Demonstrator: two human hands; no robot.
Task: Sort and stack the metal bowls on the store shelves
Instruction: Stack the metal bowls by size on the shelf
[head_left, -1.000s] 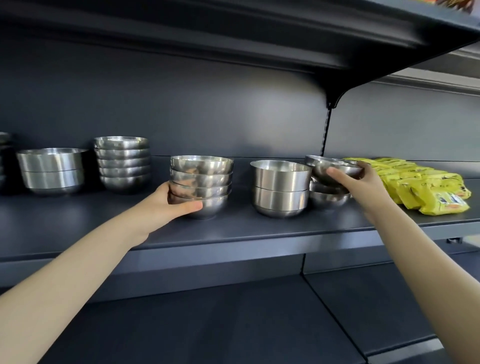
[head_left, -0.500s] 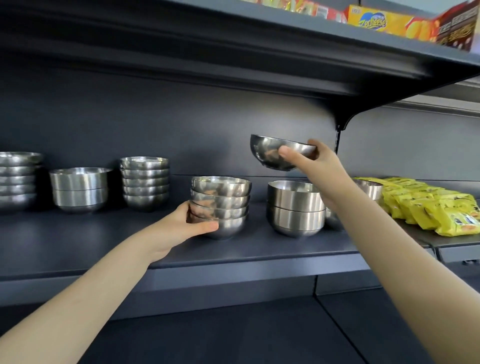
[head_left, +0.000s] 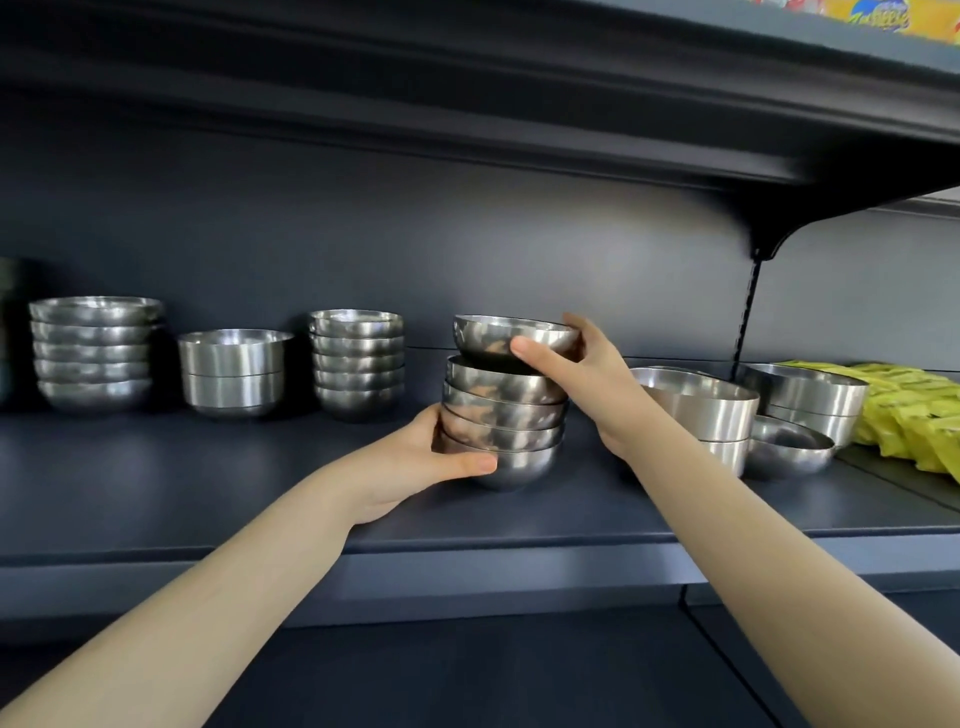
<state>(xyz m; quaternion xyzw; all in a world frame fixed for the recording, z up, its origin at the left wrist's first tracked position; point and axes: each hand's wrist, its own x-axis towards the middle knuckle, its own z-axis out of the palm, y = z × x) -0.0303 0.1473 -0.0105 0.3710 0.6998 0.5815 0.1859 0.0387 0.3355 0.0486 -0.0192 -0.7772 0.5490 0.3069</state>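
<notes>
One bowl (head_left: 488, 338) now lowered over the stack (head_left: 504, 413)

Dark grey shelf (head_left: 208, 493) runs across the middle of the frame, pretty packed. From the left: a stack of wide bowls (head_left: 93, 353), a nested pair of straight-sided bowls (head_left: 234, 371), a stack of small round bowls (head_left: 357, 364), then a centre stack (head_left: 501, 426). Right of that, a near straight-sided stack (head_left: 701, 410) and a far straight-sided stack (head_left: 810, 400) with a single round bowl (head_left: 787, 447) between them. Yellow packets (head_left: 904, 410) sit at the far right edge.
</notes>
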